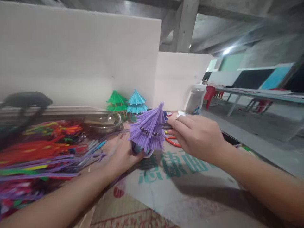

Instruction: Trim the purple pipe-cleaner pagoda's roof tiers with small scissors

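A purple tiered cone of fuzzy stems (149, 128), with a dark beaded band round its middle and a small loop at the top, stands tilted slightly right near the centre. My left hand (125, 153) is closed round its base, where a dark, shiny part shows under the fringe. At the cone's right side, my right hand (194, 134) pinches a thin dark tool that reaches the purple stems; its tip is hidden.
Green (116, 101) and blue (136, 103) tiered cones stand behind. Colourful fuzzy stems (38, 152) are heaped at the left. Near a glass bowl (102, 123), a red-handled item (173, 142) and a clear bottle (195, 98) rest on the cardboard-covered table (180, 196).
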### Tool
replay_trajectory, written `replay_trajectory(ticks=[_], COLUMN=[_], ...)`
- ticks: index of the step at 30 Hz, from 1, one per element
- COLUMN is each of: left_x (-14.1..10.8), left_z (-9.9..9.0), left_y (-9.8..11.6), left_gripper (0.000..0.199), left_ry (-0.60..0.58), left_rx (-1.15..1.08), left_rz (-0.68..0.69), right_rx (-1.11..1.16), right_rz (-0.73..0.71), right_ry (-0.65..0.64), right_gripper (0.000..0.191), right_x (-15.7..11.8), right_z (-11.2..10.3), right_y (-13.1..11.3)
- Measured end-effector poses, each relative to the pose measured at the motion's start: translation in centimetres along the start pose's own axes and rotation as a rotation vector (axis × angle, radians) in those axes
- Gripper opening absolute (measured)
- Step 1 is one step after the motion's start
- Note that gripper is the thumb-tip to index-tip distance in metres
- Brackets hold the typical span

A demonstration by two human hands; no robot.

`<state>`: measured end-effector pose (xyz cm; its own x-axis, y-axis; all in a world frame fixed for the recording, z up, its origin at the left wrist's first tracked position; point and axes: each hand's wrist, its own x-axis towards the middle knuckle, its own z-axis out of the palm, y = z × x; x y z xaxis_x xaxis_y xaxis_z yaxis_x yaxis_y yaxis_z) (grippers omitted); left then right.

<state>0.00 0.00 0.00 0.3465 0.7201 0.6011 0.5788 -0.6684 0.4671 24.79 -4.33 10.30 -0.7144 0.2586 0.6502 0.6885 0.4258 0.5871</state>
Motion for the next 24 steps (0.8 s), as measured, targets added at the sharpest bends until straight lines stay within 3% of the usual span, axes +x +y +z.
replay_trajectory(ticks=[24], left_x=[-0.42], left_z=[-0.06], left_y=[-0.4], left_gripper=[0.042], left_ry=[0.017], left_rx=[0.06], left_rz=[0.027], right_rx=[-0.111], right_rz=[0.012], right_ry=[-0.051], right_gripper=[0.025], right_x=[-0.21], right_z=[-0.18], right_y=[-0.34])
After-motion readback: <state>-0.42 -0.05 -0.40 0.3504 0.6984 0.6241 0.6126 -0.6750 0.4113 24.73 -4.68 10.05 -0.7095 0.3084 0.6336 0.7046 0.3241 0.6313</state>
